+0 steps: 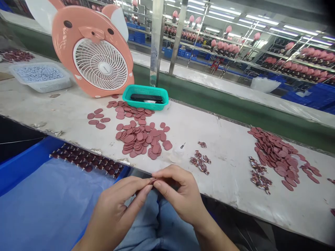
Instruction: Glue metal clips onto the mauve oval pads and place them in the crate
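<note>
My left hand (119, 205) and my right hand (180, 195) meet fingertip to fingertip just below the near edge of the white worktable (227, 164), over my lap. Both pinch a small dark red piece (152, 181) between thumb and fingers; most of it is hidden. Straight ahead on the table lies a pile of dark red oval discs (141, 137). A few small patterned bits (200, 161) lie to the right of that pile.
A pink animal-shaped fan (96, 55) stands at the back left beside a teal basket (145, 97). A white tray (39, 76) sits far left. A second disc pile (277, 155) lies right. A blue bin (39, 202) with finished pieces (86, 161) sits below left.
</note>
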### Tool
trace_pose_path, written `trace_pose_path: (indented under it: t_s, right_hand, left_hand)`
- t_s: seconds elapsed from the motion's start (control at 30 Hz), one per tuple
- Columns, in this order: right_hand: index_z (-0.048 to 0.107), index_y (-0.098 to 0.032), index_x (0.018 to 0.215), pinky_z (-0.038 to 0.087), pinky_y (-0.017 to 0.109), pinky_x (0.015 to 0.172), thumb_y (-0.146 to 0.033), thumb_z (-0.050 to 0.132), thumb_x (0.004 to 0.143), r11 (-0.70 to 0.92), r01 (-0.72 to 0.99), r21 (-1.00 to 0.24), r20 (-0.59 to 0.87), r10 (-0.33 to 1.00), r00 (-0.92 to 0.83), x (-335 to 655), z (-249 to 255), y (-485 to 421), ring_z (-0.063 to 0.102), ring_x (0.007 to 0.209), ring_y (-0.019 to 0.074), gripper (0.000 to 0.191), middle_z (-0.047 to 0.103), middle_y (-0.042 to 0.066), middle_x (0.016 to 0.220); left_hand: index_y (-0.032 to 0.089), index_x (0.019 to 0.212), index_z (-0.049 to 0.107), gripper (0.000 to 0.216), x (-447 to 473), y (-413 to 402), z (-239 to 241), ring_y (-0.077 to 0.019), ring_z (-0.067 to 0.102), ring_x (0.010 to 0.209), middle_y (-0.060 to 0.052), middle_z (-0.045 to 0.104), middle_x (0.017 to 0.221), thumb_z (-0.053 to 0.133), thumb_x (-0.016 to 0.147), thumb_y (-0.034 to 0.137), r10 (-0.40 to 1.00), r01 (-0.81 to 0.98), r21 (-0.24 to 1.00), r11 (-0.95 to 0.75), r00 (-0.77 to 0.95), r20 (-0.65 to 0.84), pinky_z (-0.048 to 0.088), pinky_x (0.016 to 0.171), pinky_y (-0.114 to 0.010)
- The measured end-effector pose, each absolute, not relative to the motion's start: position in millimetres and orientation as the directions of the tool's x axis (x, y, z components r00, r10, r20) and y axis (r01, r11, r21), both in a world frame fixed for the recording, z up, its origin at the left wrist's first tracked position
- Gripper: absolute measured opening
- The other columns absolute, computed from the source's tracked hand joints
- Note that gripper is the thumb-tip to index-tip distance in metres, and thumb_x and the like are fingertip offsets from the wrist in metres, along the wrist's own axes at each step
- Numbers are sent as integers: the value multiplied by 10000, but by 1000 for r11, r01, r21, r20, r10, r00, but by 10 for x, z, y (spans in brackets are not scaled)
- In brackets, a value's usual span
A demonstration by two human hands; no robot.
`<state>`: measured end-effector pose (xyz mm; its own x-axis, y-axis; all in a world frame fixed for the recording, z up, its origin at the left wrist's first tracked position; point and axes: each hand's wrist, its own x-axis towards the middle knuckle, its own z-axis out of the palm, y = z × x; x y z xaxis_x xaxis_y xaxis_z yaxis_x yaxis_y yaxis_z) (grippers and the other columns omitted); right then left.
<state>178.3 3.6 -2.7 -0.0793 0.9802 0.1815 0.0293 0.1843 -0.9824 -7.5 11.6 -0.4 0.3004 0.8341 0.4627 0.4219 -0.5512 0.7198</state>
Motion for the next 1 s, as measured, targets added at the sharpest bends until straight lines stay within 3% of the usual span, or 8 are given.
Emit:
trace_pose_path:
  t_s: [0.13, 0.27, 0.4, 0.53, 0.63, 0.73, 0.87, 1.0]
  right_hand:
    - [725, -227, 858, 560, 232, 569, -396, 814, 796, -108, -399, -910, -95, 994, -52, 1648, -169, -28, 665, 594, 127, 201, 747, 11, 732]
    - [682, -201, 822, 549, 238, 524, -480, 823, 760, -132, -427, -895, -147, 989, 1, 1479, -287, -130, 638, 539, 129, 319, 732, 24, 695]
    - [700, -203, 813, 572, 296, 613, -433, 789, 806, -1, -279, -960, -45, 988, 151, 1539, -397, -151, 660, 646, 174, 247, 722, 48, 756]
    - [552, -288, 1265, 456, 408, 1058, -366, 754, 841, 188, 53, -981, 188, 840, 509, 1833, -505, -8, 559, 1217, 233, 476, 578, 86, 1354]
    - [285, -210, 1515, 374, 537, 1124, -429, 740, 824, 48, 460, -886, 262, 872, 414, 2008, -516, 176, 425, 1381, 332, 856, 417, 190, 1522]
    - [433, -164, 1421, 424, 573, 1043, -472, 638, 877, -41, 624, -780, 192, 934, 302, 2070, -470, 346, 536, 1250, 376, 658, 578, 211, 1351]
    - [554, -187, 1185, 500, 510, 887, -468, 575, 897, -35, 650, -759, 216, 928, 303, 2063, -384, 414, 629, 1033, 358, 403, 679, 162, 1090]
    - [343, -195, 1319, 530, 404, 758, -364, 487, 936, 27, 623, -782, 239, 936, 260, 2036, -260, 180, 669, 873, 268, 443, 671, 113, 1057]
  left_hand:
    - [316, 1201, 709, 370, -46, 20, -232, -164, 748, 752, -5, 797, 954, 768, 842, 383, 849, 358, 771, -526, 176, 498, 629, 684, -226]
    - [314, 1202, 700, 354, 16, -10, -471, -180, 730, 971, -17, 772, 1066, 768, 856, 278, 814, 297, 763, -574, 100, 573, 615, 849, -266]
    - [241, 1153, 697, 327, 0, 6, -516, -170, 748, 955, -39, 789, 1085, 763, 848, 145, 734, 365, 656, -660, 128, 667, 612, 869, -266]
    - [121, 1121, 699, 426, -103, 60, -480, -197, 773, 934, -90, 822, 1011, 829, 729, 15, 465, 495, 265, -828, 341, 817, 606, 903, -270]
    - [114, 1111, 719, 284, -206, 74, -500, -217, 751, 1040, -88, 829, 1009, 728, 839, 34, 351, 470, 98, -877, 489, 798, 577, 978, -315]
    - [125, 1160, 719, 264, -305, 53, -542, -205, 703, 1152, -93, 812, 1101, 547, 971, 58, 356, 460, 71, -885, 572, 739, 508, 1064, -350]
    - [156, 1167, 731, 293, -330, 12, -568, -196, 741, 1054, -65, 821, 1074, 665, 902, 52, 395, 411, 179, -894, 535, 747, 544, 1001, -312]
    - [258, 1030, 802, 312, -163, -87, -492, -184, 768, 755, -21, 834, 867, 868, 734, 183, 871, 184, 852, -491, 92, 482, 617, 742, -247]
